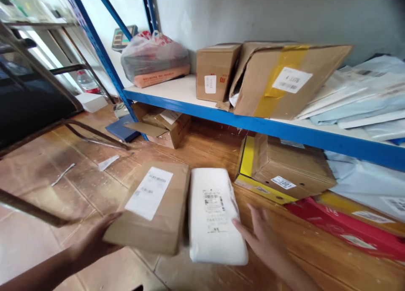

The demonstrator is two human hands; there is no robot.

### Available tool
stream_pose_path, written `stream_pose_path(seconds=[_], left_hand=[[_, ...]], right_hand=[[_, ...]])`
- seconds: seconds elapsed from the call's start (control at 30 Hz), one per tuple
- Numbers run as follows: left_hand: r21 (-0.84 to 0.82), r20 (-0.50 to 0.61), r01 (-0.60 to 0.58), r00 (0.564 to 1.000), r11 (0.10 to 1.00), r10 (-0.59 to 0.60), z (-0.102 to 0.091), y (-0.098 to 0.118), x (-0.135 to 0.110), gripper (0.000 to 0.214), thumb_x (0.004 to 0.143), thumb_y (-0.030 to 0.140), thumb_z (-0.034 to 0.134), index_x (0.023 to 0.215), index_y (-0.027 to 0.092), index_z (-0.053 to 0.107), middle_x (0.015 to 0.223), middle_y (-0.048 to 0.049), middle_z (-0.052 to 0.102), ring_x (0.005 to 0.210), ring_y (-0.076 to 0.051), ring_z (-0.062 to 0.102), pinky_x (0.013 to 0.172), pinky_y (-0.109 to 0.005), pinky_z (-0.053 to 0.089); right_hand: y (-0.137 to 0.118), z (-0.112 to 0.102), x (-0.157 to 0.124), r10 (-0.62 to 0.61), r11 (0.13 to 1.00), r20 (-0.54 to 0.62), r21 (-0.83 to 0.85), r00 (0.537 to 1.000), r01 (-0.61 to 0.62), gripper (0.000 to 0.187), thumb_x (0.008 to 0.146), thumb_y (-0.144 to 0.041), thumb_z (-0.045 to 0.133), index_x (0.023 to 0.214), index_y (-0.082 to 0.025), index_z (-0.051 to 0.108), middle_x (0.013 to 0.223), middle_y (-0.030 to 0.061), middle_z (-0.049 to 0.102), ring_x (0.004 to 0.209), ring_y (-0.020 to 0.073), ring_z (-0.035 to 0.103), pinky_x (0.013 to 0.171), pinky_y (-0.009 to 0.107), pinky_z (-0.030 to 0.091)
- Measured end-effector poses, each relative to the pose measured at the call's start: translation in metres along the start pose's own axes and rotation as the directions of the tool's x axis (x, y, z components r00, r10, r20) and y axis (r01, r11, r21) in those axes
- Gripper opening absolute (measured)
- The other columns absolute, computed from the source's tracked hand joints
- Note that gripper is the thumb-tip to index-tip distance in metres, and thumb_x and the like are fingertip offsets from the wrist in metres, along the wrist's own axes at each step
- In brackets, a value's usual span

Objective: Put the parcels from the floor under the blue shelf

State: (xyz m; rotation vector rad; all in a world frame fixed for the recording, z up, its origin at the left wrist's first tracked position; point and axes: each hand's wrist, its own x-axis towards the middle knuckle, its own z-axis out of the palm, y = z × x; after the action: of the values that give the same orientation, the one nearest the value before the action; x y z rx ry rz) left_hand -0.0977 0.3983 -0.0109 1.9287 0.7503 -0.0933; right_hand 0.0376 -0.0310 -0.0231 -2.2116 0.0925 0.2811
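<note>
My left hand [95, 239] grips the near left edge of a brown cardboard box [171, 211], its fingers partly hidden under it. The box is tilted and has a white label on top. Right beside it is a white wrapped parcel [215, 240] with printed black text. My right hand [261, 232] is at the parcel's right side, fingers spread, one fingertip at its edge. Whether the parcel rests on the floor or is held up, I cannot tell.
A blue-framed shelf [196, 107] carries a plastic bag [155, 57], cardboard boxes [284, 82] and a pile of mailing bags [373, 92]. Underneath are an opened carton [172, 135], a brown box [294, 164] and a red box [335, 227]. A metal-legged chair [31, 84] stands left.
</note>
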Motion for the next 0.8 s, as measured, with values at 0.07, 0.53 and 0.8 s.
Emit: stream_pose_path(seconds=[0.07, 0.53, 0.8], left_hand=[[-0.196, 0.139, 0.200, 0.975, 0.960, -0.174, 0.021, 0.021, 0.018, 0.056, 0.055, 0.058, 0.074, 0.095, 0.022, 0.060, 0.097, -0.0096, 0.068, 0.101, -0.031, 0.066, 0.093, -0.042, 0.058], [-0.173, 0.363, 0.461, 0.852, 0.871, -0.378, 0.043, 0.079, 0.091, 0.070, 0.068, 0.071, 0.056, 0.121, 0.026, 0.048, 0.118, -0.0108, 0.063, 0.100, -0.032, 0.067, 0.085, -0.041, 0.056], [0.529, -0.079, -0.521, 0.756, 0.670, 0.650, 0.051, 0.086, 0.061, 0.075, 0.081, 0.066, 0.045, 0.137, 0.016, 0.043, 0.144, -0.0231, 0.032, 0.137, -0.039, 0.033, 0.112, -0.057, 0.031]], right_hand=[[-0.032, 0.009, 0.027, -0.209, 0.941, 0.004, -0.270, 0.978, 0.202, 0.077, 0.075, -0.064, 0.052, 0.135, -0.017, 0.046, 0.138, 0.0178, 0.046, 0.136, 0.0383, 0.034, 0.116, 0.055, 0.028], [-0.064, 0.028, 0.115, -0.213, 0.747, -0.007, -0.646, 0.977, 0.158, 0.089, 0.074, -0.066, 0.062, 0.138, -0.006, 0.043, 0.137, 0.0196, 0.048, 0.125, 0.0349, 0.041, 0.110, 0.043, 0.030], [0.024, 0.038, 0.012, -0.330, 0.944, -0.421, -0.156, 0.845, 0.291, 0.076, 0.085, -0.062, 0.038, 0.141, -0.011, 0.029, 0.146, 0.0210, 0.035, 0.139, 0.0330, 0.029, 0.118, 0.054, 0.020]])
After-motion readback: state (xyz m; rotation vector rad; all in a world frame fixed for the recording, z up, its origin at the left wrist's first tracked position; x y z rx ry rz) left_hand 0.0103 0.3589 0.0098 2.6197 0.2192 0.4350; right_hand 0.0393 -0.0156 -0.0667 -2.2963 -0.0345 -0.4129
